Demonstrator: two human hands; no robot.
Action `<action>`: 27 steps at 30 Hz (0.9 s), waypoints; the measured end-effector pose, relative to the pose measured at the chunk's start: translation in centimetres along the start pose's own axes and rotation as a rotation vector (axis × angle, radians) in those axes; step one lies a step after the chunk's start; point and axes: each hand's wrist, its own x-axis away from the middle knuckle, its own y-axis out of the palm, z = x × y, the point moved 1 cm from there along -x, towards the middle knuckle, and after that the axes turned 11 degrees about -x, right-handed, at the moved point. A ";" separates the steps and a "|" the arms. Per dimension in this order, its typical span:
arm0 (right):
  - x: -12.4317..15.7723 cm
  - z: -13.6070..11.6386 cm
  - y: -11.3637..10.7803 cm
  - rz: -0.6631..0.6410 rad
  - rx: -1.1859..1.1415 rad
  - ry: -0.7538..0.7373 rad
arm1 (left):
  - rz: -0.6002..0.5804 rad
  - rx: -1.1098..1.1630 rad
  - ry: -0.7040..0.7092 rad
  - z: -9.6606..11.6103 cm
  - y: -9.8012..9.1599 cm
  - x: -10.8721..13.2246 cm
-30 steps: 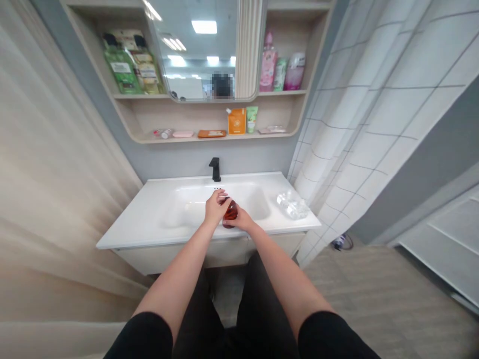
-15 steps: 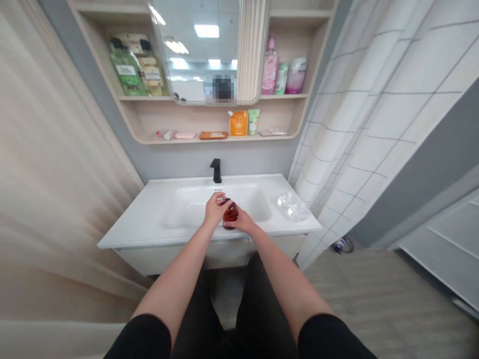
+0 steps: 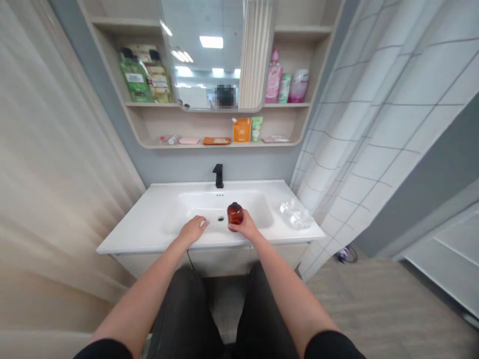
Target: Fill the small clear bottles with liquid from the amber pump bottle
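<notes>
A reddish-brown bottle [image 3: 235, 214] with a black top stands upright over the front part of the white sink [image 3: 179, 199]. My right hand [image 3: 247, 225] is wrapped round its lower right side. To the left, over the sink's front rim, my left hand [image 3: 192, 229] is off the bottle, fingers loosely bent and apart, with nothing visible in it. Between the two hands the drain hole [image 3: 220, 218] shows. The black faucet [image 3: 219, 176] rises behind the basin.
Several clear plastic pieces [image 3: 297, 215] lie on the counter's right end. Above, a shelf cabinet holds a green bottle [image 3: 135, 80], a pink pump bottle [image 3: 274, 80], an orange pouch [image 3: 242, 130] and a green tube [image 3: 256, 128]. Curtains [image 3: 48, 149] hang at both sides.
My left hand has let go of the bottle's top and moved left. My right hand still holds the bottle, which now shows its black top. The view has shifted slightly.
</notes>
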 end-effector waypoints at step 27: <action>-15.9 -1.6 -17.3 0.683 0.471 0.144 | -0.251 -0.255 -0.080 -1.9 1.4 0.1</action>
